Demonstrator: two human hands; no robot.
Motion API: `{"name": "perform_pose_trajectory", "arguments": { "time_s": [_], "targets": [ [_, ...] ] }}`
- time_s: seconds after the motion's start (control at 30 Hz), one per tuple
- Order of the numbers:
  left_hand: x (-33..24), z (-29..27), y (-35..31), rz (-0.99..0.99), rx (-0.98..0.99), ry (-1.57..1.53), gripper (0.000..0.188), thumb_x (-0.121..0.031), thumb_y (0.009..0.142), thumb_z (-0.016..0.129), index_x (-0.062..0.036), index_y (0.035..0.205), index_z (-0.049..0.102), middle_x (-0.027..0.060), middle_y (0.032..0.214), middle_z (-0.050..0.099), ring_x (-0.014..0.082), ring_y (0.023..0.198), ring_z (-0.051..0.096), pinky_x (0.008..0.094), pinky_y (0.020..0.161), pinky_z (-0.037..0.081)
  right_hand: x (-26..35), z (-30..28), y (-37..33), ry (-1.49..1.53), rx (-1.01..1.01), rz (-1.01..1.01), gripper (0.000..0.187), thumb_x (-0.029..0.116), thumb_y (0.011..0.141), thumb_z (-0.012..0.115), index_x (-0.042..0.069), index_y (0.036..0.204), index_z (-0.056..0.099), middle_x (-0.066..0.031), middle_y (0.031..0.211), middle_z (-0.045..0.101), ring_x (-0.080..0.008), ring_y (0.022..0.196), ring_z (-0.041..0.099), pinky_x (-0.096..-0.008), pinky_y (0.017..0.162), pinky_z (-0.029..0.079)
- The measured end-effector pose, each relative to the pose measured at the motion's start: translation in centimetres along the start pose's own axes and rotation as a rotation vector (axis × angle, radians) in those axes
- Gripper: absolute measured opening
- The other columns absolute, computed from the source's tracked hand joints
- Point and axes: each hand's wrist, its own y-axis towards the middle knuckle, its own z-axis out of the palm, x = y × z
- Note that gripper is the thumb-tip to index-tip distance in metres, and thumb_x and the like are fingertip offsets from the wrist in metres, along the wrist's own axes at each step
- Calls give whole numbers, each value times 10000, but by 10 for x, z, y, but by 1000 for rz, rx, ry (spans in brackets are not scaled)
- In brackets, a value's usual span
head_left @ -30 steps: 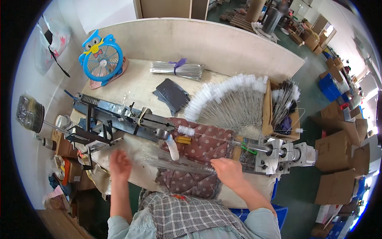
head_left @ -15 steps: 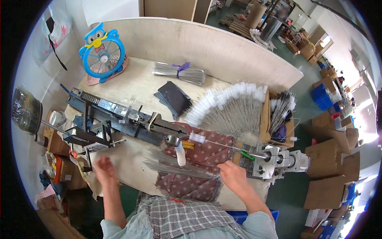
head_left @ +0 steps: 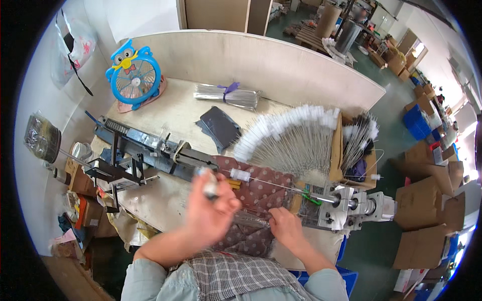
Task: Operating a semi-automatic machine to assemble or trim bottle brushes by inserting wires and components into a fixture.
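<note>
My left hand [head_left: 213, 208], smeared by motion, is closed around the white crank handle [head_left: 207, 181] at the near end of a long dark metal rail machine [head_left: 150, 148]. My right hand [head_left: 286, 227] has its fingertips pinched at the ends of a bundle of thin metal wires [head_left: 251, 219], lying over a brown dotted cloth [head_left: 271, 193]; how many wires it grips is hidden. Beyond both hands, a white-bristled brush [head_left: 240, 174] lies level on a wire stem running right to a metal spindle [head_left: 329, 198]. A green piece [head_left: 310, 199] sits by the spindle.
Finished brushes [head_left: 286, 128] fan out behind the spindle, beside a cardboard box [head_left: 336, 150] with more brushes. Behind stand a blue fan [head_left: 134, 80], a tied wire bundle [head_left: 226, 95] and a dark flat pad [head_left: 219, 126]. A black metal frame [head_left: 115, 173] is at left.
My left hand has swung from the far left to the crank handle and closed on it. The handle has shifted left and up. My right hand stays near the wire ends, slightly nearer me.
</note>
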Motion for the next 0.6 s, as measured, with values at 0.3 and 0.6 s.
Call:
{"name": "perform_pose_trajectory", "arguments": {
  "time_s": [0.3, 0.6],
  "targets": [
    [-7, -45, -18, -35, -68, 400, 325, -336, 936, 510, -21, 946, 592, 94, 728, 613, 160, 541, 536, 305, 578, 469, 8, -95, 11, -265, -61, -35, 165, 31, 784, 588, 52, 947, 594, -124, 832, 542, -303, 781, 602, -407, 596, 467],
    [64, 8, 76, 802, 477, 1695, 180, -160, 872, 565, -57, 1009, 622, 107, 769, 626, 208, 668, 629, 325, 573, 494, -18, -116, 40, 27, -391, 62, 141, 58, 823, 631, 19, 958, 640, -150, 787, 616, -323, 671, 590, -366, 593, 475]
  ]
}}
